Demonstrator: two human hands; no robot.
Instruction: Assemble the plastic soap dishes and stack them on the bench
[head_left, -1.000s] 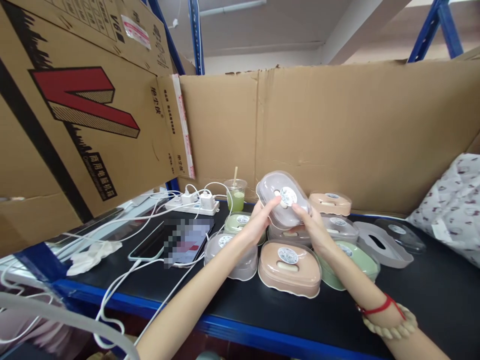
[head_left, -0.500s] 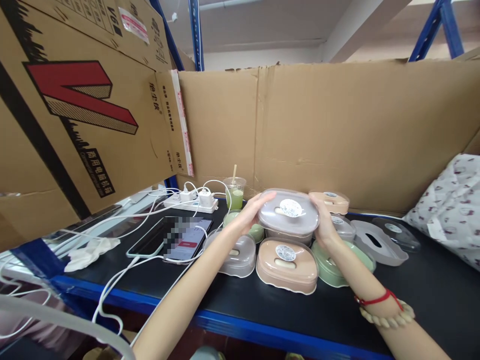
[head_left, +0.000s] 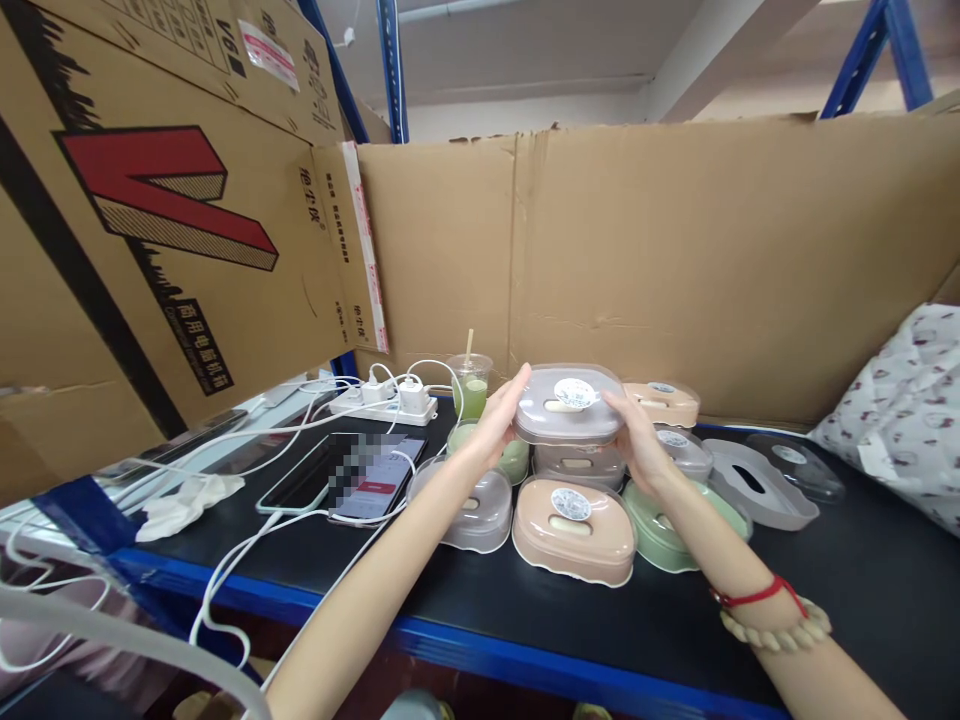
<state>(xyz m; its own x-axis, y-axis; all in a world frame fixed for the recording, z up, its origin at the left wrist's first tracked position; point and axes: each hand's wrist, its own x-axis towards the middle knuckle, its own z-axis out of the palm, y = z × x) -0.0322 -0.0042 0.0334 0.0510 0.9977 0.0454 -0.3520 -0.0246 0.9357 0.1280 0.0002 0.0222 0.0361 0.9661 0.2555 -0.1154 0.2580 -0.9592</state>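
Observation:
Between my two hands is a grey oval plastic box [head_left: 544,418] with a clear cover and a round white sticker. My left hand [head_left: 501,415] presses its left end, and my right hand [head_left: 636,432] grips the right end. It is held over another grey box [head_left: 579,464]; whether the two touch I cannot tell. In front of them sits a peach box [head_left: 574,545] of the same kind. A grey box [head_left: 480,515] lies to its left and a green box [head_left: 679,540] to its right, partly behind my right forearm.
Behind are a peach box [head_left: 671,408] and a cup of green drink [head_left: 471,395]. A loose grey slotted shell [head_left: 787,510] and a clear cover [head_left: 821,480] lie right. Phones [head_left: 371,478], white cables and a power strip [head_left: 360,405] occupy the left. A cardboard wall [head_left: 675,250] rises behind.
The held grey box has moved up and slightly left with both my hands, showing more of the grey box beneath it. The other boxes stay where they were.

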